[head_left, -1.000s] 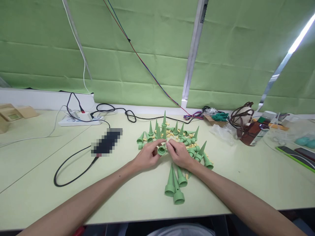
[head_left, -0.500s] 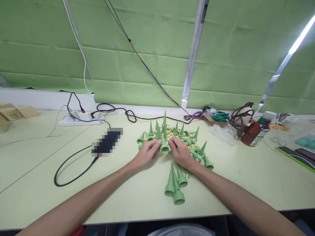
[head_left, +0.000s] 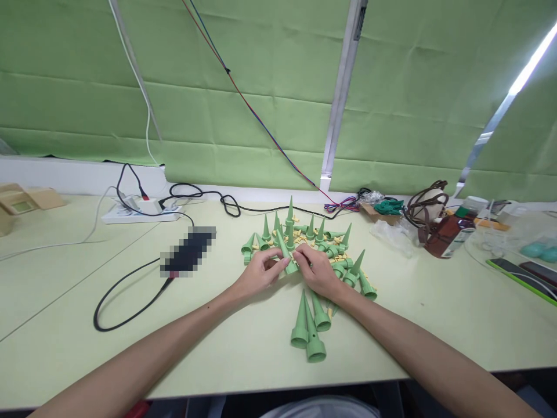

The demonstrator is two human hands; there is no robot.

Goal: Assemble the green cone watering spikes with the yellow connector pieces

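Note:
A heap of green plastic cone spikes (head_left: 319, 241) with small yellow pieces among them lies on the pale green table (head_left: 243, 342). My left hand (head_left: 260, 276) and my right hand (head_left: 318, 273) meet at the heap's near edge, both pinched on one green cone spike (head_left: 288, 256) that tilts with its tip up and to the left. Three more cones (head_left: 308, 325) lie side by side just in front of my right wrist.
A black cable (head_left: 126, 296) and a blurred dark device (head_left: 188, 252) lie to the left, with a white power strip (head_left: 141, 212) behind. On the right are a brown bag (head_left: 439, 226), crumpled plastic (head_left: 394, 235) and phones (head_left: 524, 273). Green blinds hang behind.
The cone between my fingers has turned: its open end faced me a second ago, then it stood upright, and now it tilts with the tip up-left. My hands stayed in place.

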